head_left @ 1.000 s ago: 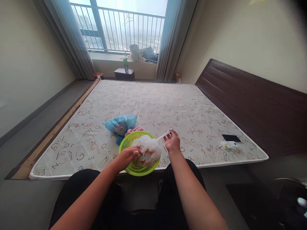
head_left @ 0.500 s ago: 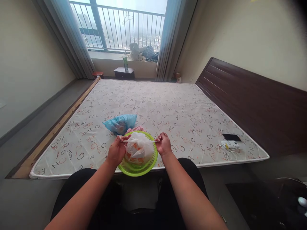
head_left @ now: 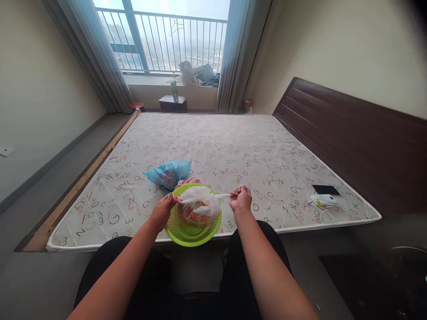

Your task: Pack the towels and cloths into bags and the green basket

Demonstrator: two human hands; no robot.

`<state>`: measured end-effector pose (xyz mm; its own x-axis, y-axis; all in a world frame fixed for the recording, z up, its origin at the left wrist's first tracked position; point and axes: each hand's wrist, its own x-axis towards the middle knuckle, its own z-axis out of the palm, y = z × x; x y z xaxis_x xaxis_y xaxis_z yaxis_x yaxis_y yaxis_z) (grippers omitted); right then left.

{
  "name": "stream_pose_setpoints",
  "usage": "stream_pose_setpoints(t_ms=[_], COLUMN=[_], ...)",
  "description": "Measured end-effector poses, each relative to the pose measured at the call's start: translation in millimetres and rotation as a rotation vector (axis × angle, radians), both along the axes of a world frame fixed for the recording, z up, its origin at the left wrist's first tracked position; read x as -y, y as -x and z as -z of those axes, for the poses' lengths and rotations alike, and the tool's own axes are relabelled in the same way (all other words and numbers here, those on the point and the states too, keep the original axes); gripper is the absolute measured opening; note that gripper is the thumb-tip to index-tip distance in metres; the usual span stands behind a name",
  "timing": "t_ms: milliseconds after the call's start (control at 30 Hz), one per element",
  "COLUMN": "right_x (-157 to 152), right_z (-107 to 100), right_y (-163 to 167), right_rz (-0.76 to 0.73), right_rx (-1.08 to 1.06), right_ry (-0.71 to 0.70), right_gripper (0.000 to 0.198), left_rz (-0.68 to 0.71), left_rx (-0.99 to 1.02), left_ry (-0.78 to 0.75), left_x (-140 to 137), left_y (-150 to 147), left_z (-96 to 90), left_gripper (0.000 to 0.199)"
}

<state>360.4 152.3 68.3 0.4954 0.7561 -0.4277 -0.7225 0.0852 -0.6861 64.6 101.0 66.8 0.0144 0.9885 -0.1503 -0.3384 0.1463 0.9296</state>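
Observation:
A white plastic bag (head_left: 200, 209) with orange printing sits inside a lime-green basket (head_left: 192, 242) at the mattress's near edge. My left hand (head_left: 163, 211) pinches one end of the bag's top at the basket's left rim. On the other side, my right hand (head_left: 240, 200) grips a twisted handle of the same bag, drawn out past the right rim. The bag's top is stretched between both hands. What lies inside the bag cannot be made out. Just behind the basket are a blue plastic bag (head_left: 170, 173) and a pink cloth (head_left: 188, 181), partly hidden by the basket.
The letter-printed mattress (head_left: 213, 138) spreads out ahead, with a dark wooden headboard (head_left: 347, 120) on the right. A black phone (head_left: 326, 190) and a white device (head_left: 325, 200) with a cable lie near its right corner. A small nightstand (head_left: 173, 103) stands below the window.
My right hand has moved right, pulling the bag's handle longer and tauter. My left hand has shifted slightly lower. The view has moved a little; the basket stays in place.

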Motion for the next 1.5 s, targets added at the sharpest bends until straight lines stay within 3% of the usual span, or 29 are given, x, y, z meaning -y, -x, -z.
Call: stream_pose_setpoints(t_ms=[133,233,333,467,600,800,933,1067,1300,1500], right_x=[4.2,9.0,13.0,17.8,22.7,27.2,27.6,27.4,28.5,29.1], right_z=[-2.5,-3.6,-2.5,0.3,-0.1,-7.3,-5.0,4.4,18.3,32.1], right_y=[6.3,14.4,25.3,37.5,44.0,46.1,42.7,39.5,43.7,46.4], right_rz=[-0.073,-0.185,-0.294,-0.398,-0.488,-0.572,-0.534,-0.518,-0.712,-0.890], right_rx=[0.114,0.173,0.244,0.335,0.430,0.429,0.521,0.736,1.066,1.230], right_ry=[-0.005,0.018,-0.038,-0.117,-0.202,-0.270,-0.264,-0.190,-0.118,-0.078], right_gripper=[0.009,0.019,0.031,0.038,0.037,0.036,0.052,0.066,0.051,0.059], left_rz=[-0.039,-0.067,0.029,0.227,0.291,0.250,0.145,-0.075,-0.300,-0.650], left_rx=[-0.115,-0.161,-0.246,-0.552,-0.781,-0.834,-0.881,-0.802,-0.422,-0.163], left_ry=[0.018,0.008,-0.024,-0.156,-0.241,-0.244,-0.273,-0.282,-0.143,-0.055], left_x=[2.2,2.4,1.8,5.4,13.1,13.1,7.8,2.5,-3.6,-14.0], left_y=[-2.1,-6.4,-12.2,-21.7,-29.4,-29.4,-27.0,-19.1,15.4,58.5], left_z=[0.7,1.4,2.9,13.2,30.2,38.5,28.8,9.7,-23.8,-45.1], left_gripper=[0.044,0.044,0.050,0.058,0.074,0.040,0.031,0.026,0.041,0.038])
